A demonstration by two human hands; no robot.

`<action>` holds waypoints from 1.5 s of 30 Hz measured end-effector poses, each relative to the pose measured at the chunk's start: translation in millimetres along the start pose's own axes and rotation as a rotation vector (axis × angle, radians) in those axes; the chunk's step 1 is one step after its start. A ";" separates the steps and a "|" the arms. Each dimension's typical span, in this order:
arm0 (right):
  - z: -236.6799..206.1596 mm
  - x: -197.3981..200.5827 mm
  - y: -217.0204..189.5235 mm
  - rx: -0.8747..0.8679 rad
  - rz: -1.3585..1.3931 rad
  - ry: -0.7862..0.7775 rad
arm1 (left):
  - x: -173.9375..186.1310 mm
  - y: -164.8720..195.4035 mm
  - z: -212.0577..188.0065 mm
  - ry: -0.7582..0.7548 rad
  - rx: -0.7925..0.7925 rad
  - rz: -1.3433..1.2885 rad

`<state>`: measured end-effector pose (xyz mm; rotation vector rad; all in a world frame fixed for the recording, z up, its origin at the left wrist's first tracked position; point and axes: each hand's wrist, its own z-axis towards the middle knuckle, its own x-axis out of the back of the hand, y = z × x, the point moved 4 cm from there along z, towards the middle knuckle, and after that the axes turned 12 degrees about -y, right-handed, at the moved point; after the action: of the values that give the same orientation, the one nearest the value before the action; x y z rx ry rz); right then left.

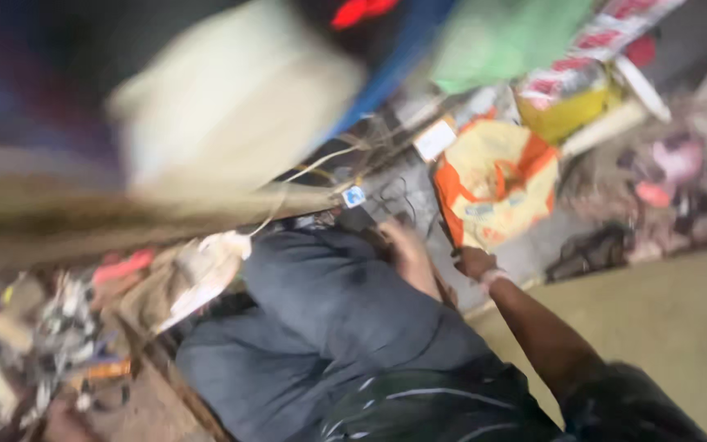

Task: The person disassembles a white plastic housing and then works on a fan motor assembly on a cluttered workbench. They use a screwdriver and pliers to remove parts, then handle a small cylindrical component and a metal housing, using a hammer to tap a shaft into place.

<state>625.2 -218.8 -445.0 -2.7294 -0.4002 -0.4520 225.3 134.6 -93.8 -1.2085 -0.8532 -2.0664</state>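
1. Grip first: the right hand (475, 262) sits at the end of a bare outstretched arm, fingers seemingly curled in, but motion blur hides whether they close on anything, so it cannot be told.
2. No left hand can be picked out; the pale shape (411, 255) at the end of the grey trouser leg (321, 303) may be a foot.
3. Just beyond the knuckles lies the orange and yellow sack (497, 184), crumpled on the ground, its lower edge right by the hand, touching or nearly so.
4. Handling call: that sack looks soft and floppy, probably slick woven plastic. A bunched fold at the near lower edge seems the best place to take hold. Its weight cannot be judged.
5. Labels now: a small white square card (435, 139) lies just above the sack's left corner, and a tiny blue and white tag (354, 196) sits further left among thin wires.
6. Up top, a green sheet (509, 37) is draped, with a red and white printed bag (583, 69) beside it over a yellow bag (566, 115).
7. Far left, a big cream shape (231, 106) smears across the view, and a white wrapper (206, 266) lies by the knee.
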 end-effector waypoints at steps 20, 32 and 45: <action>-260.8 -34.9 -385.8 1.110 -0.682 0.328 | -98.1 -92.1 -296.1 0.096 0.680 -0.093; -183.8 -195.3 -513.1 1.614 -0.866 -0.318 | -36.9 -105.9 -289.0 0.292 0.817 0.049; -156.8 -191.6 -506.6 1.519 -0.847 -0.425 | -13.3 -150.4 -328.1 -0.059 1.486 -0.014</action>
<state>245.3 137.1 -228.4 -1.0523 -1.3137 0.2453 -51.4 -21.5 -265.3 -0.3687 -1.8582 -0.8286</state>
